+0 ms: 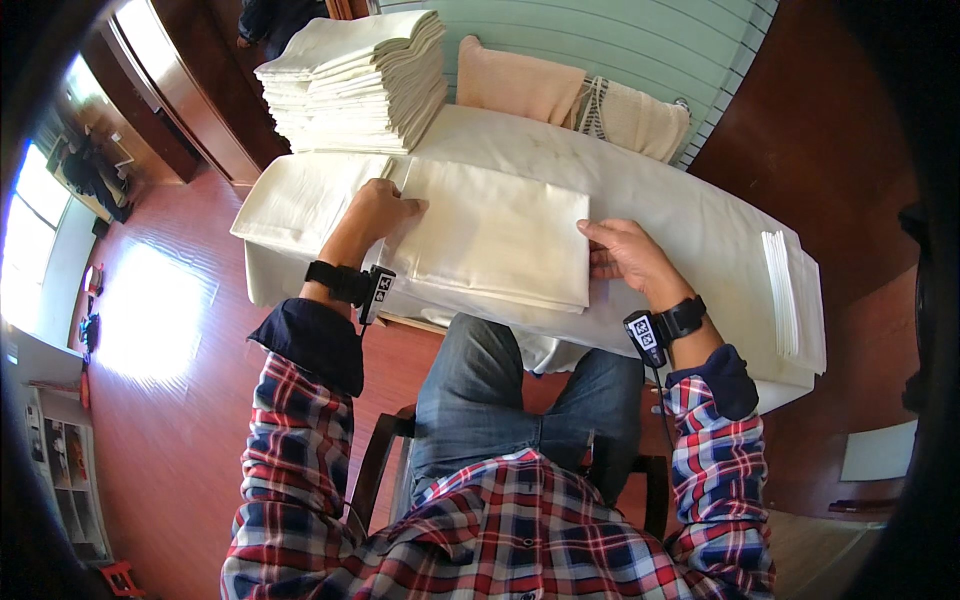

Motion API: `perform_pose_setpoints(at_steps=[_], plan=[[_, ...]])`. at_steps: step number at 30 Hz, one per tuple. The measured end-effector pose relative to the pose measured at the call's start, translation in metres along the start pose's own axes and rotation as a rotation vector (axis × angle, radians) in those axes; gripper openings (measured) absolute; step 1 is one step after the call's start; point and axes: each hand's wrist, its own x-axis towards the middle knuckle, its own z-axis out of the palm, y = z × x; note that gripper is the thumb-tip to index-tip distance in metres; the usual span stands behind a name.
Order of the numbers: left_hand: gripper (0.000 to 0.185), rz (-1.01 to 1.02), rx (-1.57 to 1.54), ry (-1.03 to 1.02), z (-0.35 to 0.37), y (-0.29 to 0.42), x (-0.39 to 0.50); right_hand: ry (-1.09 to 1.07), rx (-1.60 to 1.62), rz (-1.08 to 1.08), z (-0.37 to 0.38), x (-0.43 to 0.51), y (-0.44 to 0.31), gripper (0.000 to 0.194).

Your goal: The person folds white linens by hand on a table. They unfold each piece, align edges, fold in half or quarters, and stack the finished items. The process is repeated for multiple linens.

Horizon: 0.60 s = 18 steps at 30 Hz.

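A folded cream cloth [487, 232] lies flat on the white-covered table in front of me. My left hand [381, 211] is at its left edge, thumb on the cloth and the other fingers curled near its upper left part; whether it grips the fabric is hard to tell. My right hand [626, 253] has the cloth's right edge between thumb and fingers. Left of this cloth lies another folded white cloth [300, 199], partly behind my left hand and wrist. A tall stack of folded white cloths [352, 90] rises behind it.
Several narrow folded white cloths [781, 292] lie at the right end of the table [675, 202]. Peach and cream towels [517, 79] hang on a rack beyond the far edge. A chair's armrests flank my legs. Other people stand in the background at the upper left.
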Motion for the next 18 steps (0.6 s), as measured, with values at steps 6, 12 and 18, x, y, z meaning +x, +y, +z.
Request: perform_pose_setpoints(at_steps=[6,12,18], plan=[[0.070,0.428,0.407,0.170,0.018,0.037,-0.007,0.329,-0.939,-0.690,0.026,0.019,-0.016,0.057],[0.075,0.677,0.488,-0.254,0.057,0.073,0.022,0.000,-1.148,-0.660,0.077,0.051,-0.026,0.078],[0.089,0.581,0.581,-0.202,0.037,0.041,0.021,0.038,-1.238,-0.574,0.044,0.039,-0.003,0.096]])
